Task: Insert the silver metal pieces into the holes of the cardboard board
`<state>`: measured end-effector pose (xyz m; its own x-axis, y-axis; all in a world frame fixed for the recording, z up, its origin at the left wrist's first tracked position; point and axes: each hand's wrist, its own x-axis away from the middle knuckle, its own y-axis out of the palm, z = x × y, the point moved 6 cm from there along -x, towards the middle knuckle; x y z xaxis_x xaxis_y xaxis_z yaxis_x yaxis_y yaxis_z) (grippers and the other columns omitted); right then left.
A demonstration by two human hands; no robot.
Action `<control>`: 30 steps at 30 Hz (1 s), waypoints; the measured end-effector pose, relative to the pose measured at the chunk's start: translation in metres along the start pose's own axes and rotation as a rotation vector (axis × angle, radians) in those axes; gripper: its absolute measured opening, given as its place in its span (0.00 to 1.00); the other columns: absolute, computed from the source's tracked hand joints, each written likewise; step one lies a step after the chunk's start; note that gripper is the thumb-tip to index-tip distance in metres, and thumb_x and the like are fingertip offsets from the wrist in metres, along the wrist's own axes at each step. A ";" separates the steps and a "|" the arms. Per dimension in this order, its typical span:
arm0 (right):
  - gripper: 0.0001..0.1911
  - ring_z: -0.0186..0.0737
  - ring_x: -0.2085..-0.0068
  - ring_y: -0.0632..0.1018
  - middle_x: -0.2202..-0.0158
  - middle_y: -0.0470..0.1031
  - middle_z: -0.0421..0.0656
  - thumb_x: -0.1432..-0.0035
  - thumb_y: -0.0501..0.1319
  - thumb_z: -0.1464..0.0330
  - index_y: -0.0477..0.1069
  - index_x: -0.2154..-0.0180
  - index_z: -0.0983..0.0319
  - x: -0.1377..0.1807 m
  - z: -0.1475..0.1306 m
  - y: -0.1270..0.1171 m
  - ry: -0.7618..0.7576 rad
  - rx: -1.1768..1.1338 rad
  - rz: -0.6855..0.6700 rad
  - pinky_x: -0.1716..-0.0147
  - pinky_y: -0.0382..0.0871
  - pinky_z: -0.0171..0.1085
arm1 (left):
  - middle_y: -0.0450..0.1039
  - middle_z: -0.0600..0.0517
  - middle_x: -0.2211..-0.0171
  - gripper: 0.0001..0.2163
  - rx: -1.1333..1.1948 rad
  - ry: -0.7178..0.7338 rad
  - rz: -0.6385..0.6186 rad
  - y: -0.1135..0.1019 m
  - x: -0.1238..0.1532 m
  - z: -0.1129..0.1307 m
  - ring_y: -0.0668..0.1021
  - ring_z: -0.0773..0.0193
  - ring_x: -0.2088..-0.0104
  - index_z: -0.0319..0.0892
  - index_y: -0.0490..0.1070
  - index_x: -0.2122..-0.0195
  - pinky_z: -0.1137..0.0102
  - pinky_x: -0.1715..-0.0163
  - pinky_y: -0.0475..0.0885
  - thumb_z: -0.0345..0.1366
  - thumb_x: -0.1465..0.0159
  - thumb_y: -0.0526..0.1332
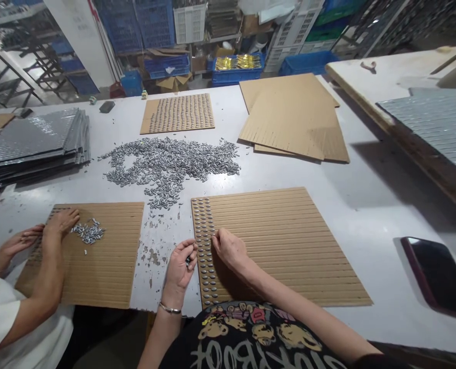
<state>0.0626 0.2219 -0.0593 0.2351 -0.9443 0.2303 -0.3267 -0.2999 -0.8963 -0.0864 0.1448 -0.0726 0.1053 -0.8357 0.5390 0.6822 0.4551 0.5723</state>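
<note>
In the head view, the left hand (pixel 181 264) is turned palm inward beside the board's left edge, fingers curled and closed around a few grey pieces (pixel 189 260); a bracelet (pixel 170 308) circles its wrist. The right hand (pixel 230 251) reaches in from the right, forearm slanting over the board (pixel 289 241), thumb and finger pinched together next to the pieces set there. Whether a piece sits between those fingertips, I cannot tell.

That board lies flat on the table (pixel 374 205) before the person, with two to three columns of pieces down its left side. At left, a co-worker's two hands (pixel 61 221) work over a second board (pixel 108 277), which bears one small heap (pixel 89 233). A third board (pixel 147 120), mostly covered in pieces, lies at the back, near one large heap (pixel 174 159). At least two loose sheets (pixel 293 123) overlap at its right; one phone (pixel 435 277) lies far right.

The boards are brown, ridged cardboard. The pieces are small, grey, glossy and pointed ovals. The stack (pixel 31 138) at left looks silvery and shiny.
</note>
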 end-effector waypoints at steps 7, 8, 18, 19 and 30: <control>0.08 0.37 0.67 0.74 0.67 0.75 0.43 0.37 0.55 0.65 0.69 0.62 0.61 0.023 -0.014 -0.030 -0.277 -0.596 0.100 0.65 0.65 0.34 | 0.69 0.54 0.73 0.12 -0.022 -0.017 -0.037 0.013 0.010 -0.008 0.63 0.79 0.81 0.39 0.67 0.66 0.82 0.88 0.51 0.37 0.45 0.69; 0.08 0.37 0.67 0.73 0.68 0.75 0.43 0.37 0.55 0.64 0.70 0.62 0.61 0.029 -0.018 -0.034 -0.335 -0.668 0.079 0.66 0.65 0.34 | 0.68 0.55 0.74 0.13 -0.040 -0.027 -0.049 0.016 0.013 -0.011 0.62 0.79 0.82 0.39 0.66 0.67 0.82 0.88 0.51 0.38 0.45 0.68; 0.10 0.36 0.70 0.71 0.72 0.72 0.40 0.40 0.55 0.64 0.68 0.70 0.62 0.027 0.014 -0.021 -0.121 -0.713 -0.089 0.68 0.63 0.33 | 0.67 0.55 0.73 0.12 -0.118 -0.050 0.009 0.018 0.018 -0.016 0.61 0.79 0.83 0.38 0.68 0.66 0.81 0.89 0.50 0.41 0.44 0.66; 0.10 0.36 0.69 0.71 0.72 0.73 0.40 0.40 0.54 0.65 0.68 0.70 0.62 0.024 0.016 -0.020 -0.103 -0.654 -0.076 0.67 0.63 0.34 | 0.68 0.54 0.72 0.12 -0.072 -0.053 0.023 0.014 0.016 -0.012 0.62 0.79 0.82 0.38 0.68 0.65 0.81 0.89 0.51 0.40 0.43 0.65; 0.05 0.37 0.66 0.73 0.66 0.74 0.43 0.37 0.55 0.69 0.68 0.63 0.61 0.009 0.008 -0.005 -0.063 -0.188 -0.041 0.67 0.59 0.33 | 0.70 0.54 0.70 0.11 -0.038 0.005 -0.006 0.007 0.019 0.000 0.64 0.77 0.81 0.41 0.65 0.63 0.82 0.89 0.52 0.41 0.40 0.63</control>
<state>0.0735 0.2155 -0.0555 0.3062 -0.9224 0.2355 -0.4796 -0.3632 -0.7988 -0.0799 0.1321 -0.0583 0.1049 -0.8398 0.5326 0.7096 0.4384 0.5516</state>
